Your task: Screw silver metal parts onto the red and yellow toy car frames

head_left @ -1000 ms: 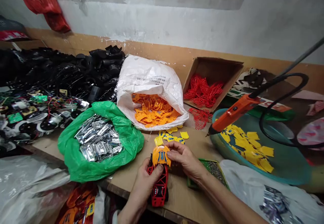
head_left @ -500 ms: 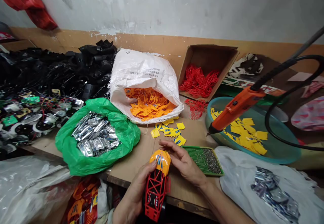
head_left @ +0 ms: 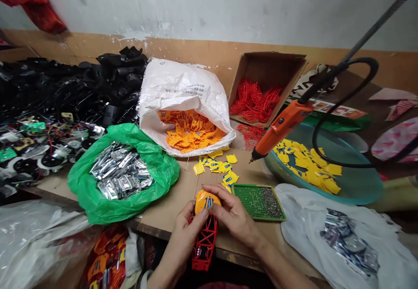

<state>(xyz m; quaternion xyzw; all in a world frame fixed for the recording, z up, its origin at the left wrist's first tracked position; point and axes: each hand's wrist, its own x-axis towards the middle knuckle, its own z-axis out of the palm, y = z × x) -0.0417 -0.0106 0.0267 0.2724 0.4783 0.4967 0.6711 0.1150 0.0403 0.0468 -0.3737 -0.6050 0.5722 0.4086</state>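
Observation:
A toy car (head_left: 205, 241) with a red lattice frame is held at the table's front edge, its frame end toward me. On its far end sits an orange hood piece (head_left: 206, 198) with blue markings. My left hand (head_left: 187, 232) wraps the car's left side, thumb on the hood's near edge. From the right, my right hand (head_left: 233, 215) grips the hood, fingers over its far side and thumb on its near right part. The car's underside is hidden. Just right of my right hand lies a green tray (head_left: 250, 199) of small screws.
An orange electric screwdriver (head_left: 281, 128) hangs at right before a teal basin (head_left: 362, 193) of yellow pieces. Beyond are a white sack (head_left: 186, 80) of orange parts and a cardboard box (head_left: 294, 69) of red frames. A green bag (head_left: 163, 171) of silver parts stands left; loose yellow pieces (head_left: 214, 166) lie ahead.
The car dipped toward me and tilted, then came back up straighter. My right hand went from loosely beside the hood to gripping it. The screwdriver swung left; the view shifted.

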